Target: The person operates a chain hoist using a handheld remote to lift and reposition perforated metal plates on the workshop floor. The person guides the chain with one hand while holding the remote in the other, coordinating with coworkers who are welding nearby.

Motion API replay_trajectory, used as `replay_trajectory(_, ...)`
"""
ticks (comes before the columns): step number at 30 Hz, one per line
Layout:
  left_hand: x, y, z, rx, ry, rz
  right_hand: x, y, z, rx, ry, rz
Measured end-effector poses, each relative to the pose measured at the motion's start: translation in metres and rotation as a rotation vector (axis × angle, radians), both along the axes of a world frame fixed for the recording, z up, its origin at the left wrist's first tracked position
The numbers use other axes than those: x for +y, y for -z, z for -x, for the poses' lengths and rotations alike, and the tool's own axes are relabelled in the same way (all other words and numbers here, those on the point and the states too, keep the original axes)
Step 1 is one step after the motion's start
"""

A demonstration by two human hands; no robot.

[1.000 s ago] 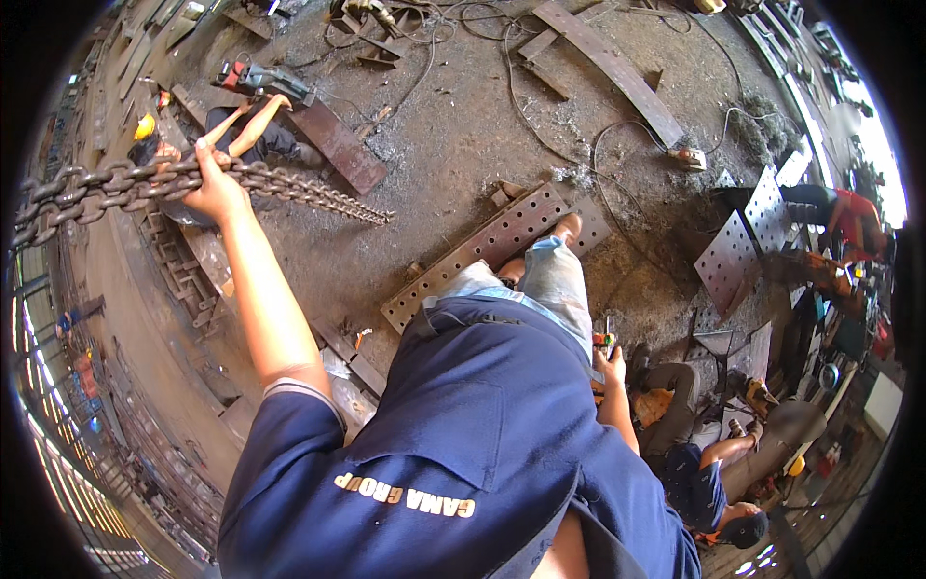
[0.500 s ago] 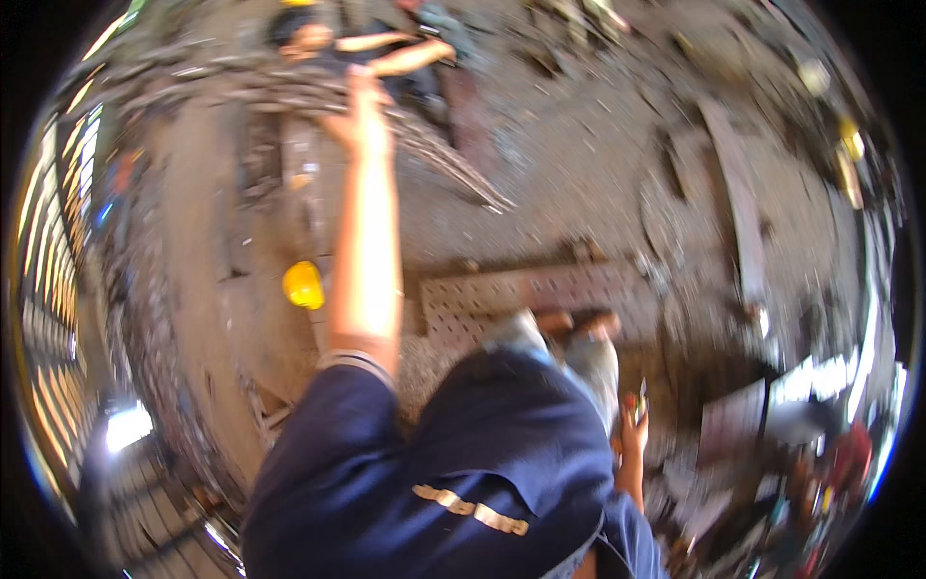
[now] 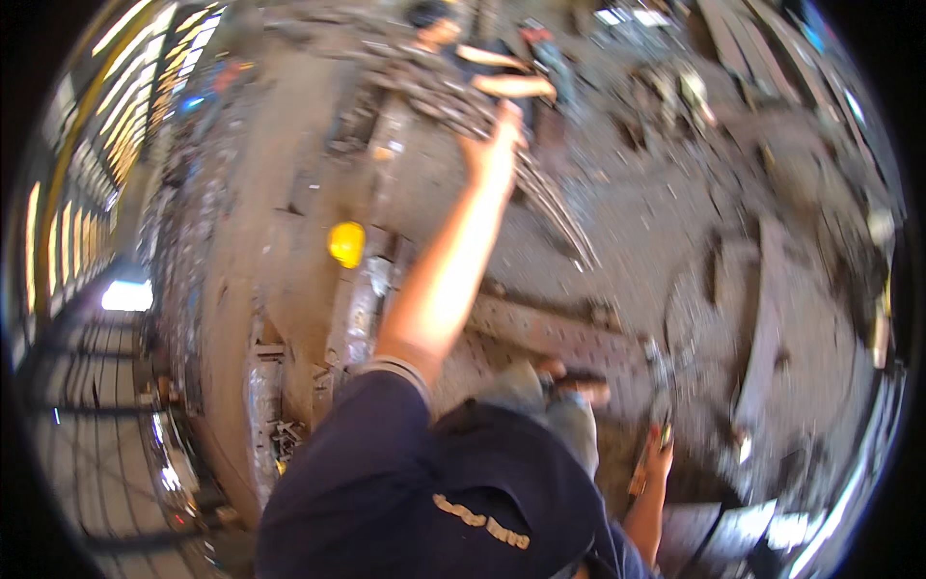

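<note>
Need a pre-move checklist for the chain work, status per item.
1. Left hand on the chain: ok.
2. Left fingers fully closed round it: cannot tell, blurred.
3. Right hand holding its small object: ok; the object's details are blurred.
4. Co-worker clear of the chain: cannot tell; close by in this view, real gap unclear.
5. Clear floor at the shoes: not ok, holed plate right at them.
6. Chain's lower end secured: cannot tell.

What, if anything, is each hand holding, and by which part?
The left hand grips a metal chain partway along its visible length. The right hand holds a small object; its kind and held part are blurred.
</note>
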State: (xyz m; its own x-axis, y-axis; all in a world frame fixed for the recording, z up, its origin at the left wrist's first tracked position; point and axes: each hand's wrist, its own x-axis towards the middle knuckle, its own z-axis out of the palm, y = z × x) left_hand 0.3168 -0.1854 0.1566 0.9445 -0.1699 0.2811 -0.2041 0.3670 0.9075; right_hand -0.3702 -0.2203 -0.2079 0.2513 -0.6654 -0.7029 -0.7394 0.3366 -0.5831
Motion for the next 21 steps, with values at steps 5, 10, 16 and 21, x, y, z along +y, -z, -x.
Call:
replay_trajectory(5, -0.008, 0.002, 0.049, -0.021, 0.024, -0.001, -0.024, -0.02, 0.076, 0.183, 0.143, 0.096)
replay_trajectory(10, -0.004, -0.023, 0.075, 0.093, -0.069, 0.005, 0.014, -0.007, 0.144, 0.371, 0.15, 0.0)
replay_trajectory(16, 0.033, -0.028, 0.118, 0.136, -0.112, -0.077, 0.089, 0.035, 0.2, 0.544, -0.071, -0.166)
replay_trajectory(21, 0.036, -0.041, 0.146, 0.129, -0.126, -0.086, 0.086, 0.048, 0.172, 0.379, 0.021, -0.049)
